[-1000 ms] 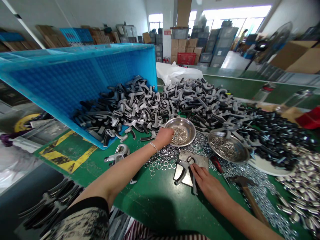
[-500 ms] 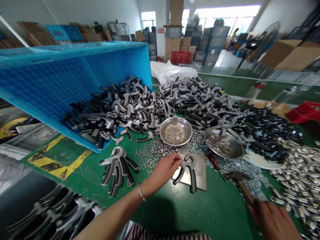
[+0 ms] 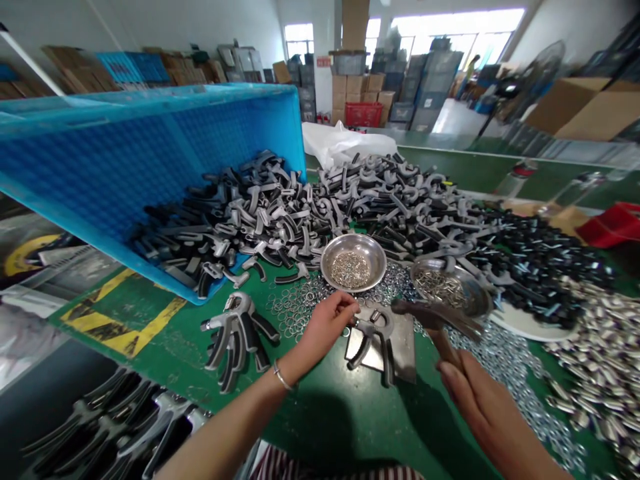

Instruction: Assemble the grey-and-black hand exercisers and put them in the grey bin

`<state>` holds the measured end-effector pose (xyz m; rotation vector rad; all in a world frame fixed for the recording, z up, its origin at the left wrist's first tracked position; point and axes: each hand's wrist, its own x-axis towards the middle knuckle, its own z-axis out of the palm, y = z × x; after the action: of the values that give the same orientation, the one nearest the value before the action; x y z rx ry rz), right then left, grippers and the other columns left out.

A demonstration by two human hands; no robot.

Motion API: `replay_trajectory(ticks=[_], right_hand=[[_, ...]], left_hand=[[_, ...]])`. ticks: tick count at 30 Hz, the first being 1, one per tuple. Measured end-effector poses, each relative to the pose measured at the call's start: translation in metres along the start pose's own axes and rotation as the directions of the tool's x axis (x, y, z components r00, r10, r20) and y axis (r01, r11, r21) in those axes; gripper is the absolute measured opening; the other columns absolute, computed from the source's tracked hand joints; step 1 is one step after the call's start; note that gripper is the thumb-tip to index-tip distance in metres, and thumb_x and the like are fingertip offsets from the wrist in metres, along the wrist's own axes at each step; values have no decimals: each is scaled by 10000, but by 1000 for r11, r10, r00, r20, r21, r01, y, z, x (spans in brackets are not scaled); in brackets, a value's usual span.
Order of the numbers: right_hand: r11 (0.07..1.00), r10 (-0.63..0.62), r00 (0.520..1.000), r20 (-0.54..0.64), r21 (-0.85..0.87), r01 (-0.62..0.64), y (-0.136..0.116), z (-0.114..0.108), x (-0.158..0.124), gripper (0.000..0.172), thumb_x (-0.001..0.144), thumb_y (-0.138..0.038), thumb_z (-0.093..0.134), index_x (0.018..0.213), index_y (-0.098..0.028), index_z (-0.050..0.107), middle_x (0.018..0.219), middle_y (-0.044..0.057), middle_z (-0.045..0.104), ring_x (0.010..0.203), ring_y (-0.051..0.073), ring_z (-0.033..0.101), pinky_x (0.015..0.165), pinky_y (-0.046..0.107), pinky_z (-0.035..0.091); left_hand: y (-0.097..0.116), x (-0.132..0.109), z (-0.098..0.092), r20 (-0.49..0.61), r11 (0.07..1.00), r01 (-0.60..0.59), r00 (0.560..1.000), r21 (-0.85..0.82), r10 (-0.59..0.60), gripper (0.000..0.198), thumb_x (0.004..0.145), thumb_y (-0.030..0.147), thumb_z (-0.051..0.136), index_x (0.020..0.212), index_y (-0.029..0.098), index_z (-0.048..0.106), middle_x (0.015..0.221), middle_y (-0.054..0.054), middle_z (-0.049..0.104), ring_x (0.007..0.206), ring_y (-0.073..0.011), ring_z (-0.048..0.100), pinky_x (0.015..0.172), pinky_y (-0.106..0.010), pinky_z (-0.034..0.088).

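A grey-and-black hand grip strengthener (image 3: 380,330) with a small spring at its head lies on a square metal plate (image 3: 406,343). My left hand (image 3: 325,327) is closed in a pinch at the left side of its head, where a small shiny end shows by the fingertips. My right hand (image 3: 477,393) wraps round the wooden handle of a hammer (image 3: 437,317). The hammer's head is raised to the right of the hand grip, above the plate's right edge, apart from the grip.
A blue crate (image 3: 150,133) lies on its side, spilling grip handles (image 3: 280,213). Two metal bowls (image 3: 377,270) of small parts stand behind the plate among loose rings (image 3: 290,307). Finished-looking hand grips (image 3: 237,340) are stacked left. Metal sleeves (image 3: 600,347) are heaped at right.
My right hand has lifted the hammer off the table and brought it left, towards the metal plate. My left hand has shifted slightly left and up, staying at the hand grip.
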<state>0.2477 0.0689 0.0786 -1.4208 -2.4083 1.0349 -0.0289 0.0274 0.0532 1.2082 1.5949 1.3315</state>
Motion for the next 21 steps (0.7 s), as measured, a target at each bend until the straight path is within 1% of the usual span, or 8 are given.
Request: replay_trajectory(ticks=[3, 5, 7, 9, 11, 14, 18, 21], right_hand=[[997, 7, 990, 142, 76, -18, 0, 1, 19, 380, 912, -595, 468, 842, -234, 562, 741, 46, 662, 679, 222, 631, 652, 323, 480], [957, 86, 959, 268, 245, -154, 4, -1, 21, 433, 891, -647, 488, 792, -231, 555, 632, -9, 583, 534, 152, 539, 513, 266, 432], [820, 201, 911, 360, 447, -357, 9, -2, 16, 480, 878, -704, 473, 833, -232, 548, 545, -67, 466, 393, 86, 353, 368, 215, 299], [639, 276, 876, 395, 606, -475, 14, 1, 7, 500, 852, -734, 497, 873, -236, 530, 514, -102, 394, 352, 52, 206, 315, 184, 187], [512, 309, 869, 387, 702, -495, 21, 9, -3, 493, 826, -724, 558, 873, -235, 516, 522, -109, 396, 354, 36, 183, 305, 160, 165], [414, 341, 858, 383, 758, -503, 32, 28, -15, 476, 809, -689, 622, 853, -230, 504, 534, -111, 394, 359, 23, 196, 302, 138, 167], [363, 331, 877, 348, 811, -459, 44, 49, -20, 497, 790, -701, 636, 815, -231, 477, 536, -112, 399, 350, 15, 193, 283, 134, 175], [359, 311, 889, 336, 825, -437, 47, 53, -18, 500, 793, -701, 637, 809, -235, 457, 530, -116, 393, 344, 16, 203, 275, 131, 179]], left_hand=[[2, 6, 1, 9, 992, -42, 999, 116, 41, 108, 898, 265, 575, 868, 174, 627, 823, -7, 670, 756, -150, 624, 721, -255, 470], [1, 11, 6, 22, 973, -75, 997, 218, 73, 116, 897, 256, 583, 848, 175, 649, 839, -16, 681, 803, -162, 623, 752, -262, 459], [-2, 18, 16, 52, 950, -94, 995, 298, 82, 120, 895, 242, 590, 836, 174, 669, 851, -25, 694, 816, -170, 624, 764, -267, 451], [-6, 26, 30, 90, 928, -105, 993, 357, 77, 125, 896, 230, 590, 832, 173, 682, 849, -33, 704, 808, -178, 629, 761, -273, 451], [-12, 33, 43, 102, 907, -113, 992, 405, 78, 125, 896, 218, 592, 833, 174, 690, 858, -41, 709, 817, -186, 636, 774, -281, 456], [-23, 42, 57, 64, 897, -103, 994, 429, 84, 127, 894, 196, 590, 832, 175, 699, 867, -50, 712, 847, -196, 640, 816, -296, 460], [-33, 45, 62, 34, 906, -85, 996, 414, 78, 134, 899, 204, 586, 848, 170, 706, 874, -48, 720, 847, -188, 643, 825, -295, 465], [-35, 44, 61, 25, 912, -75, 997, 404, 70, 131, 898, 214, 593, 851, 165, 705, 865, -39, 721, 818, -173, 642, 801, -280, 468]])
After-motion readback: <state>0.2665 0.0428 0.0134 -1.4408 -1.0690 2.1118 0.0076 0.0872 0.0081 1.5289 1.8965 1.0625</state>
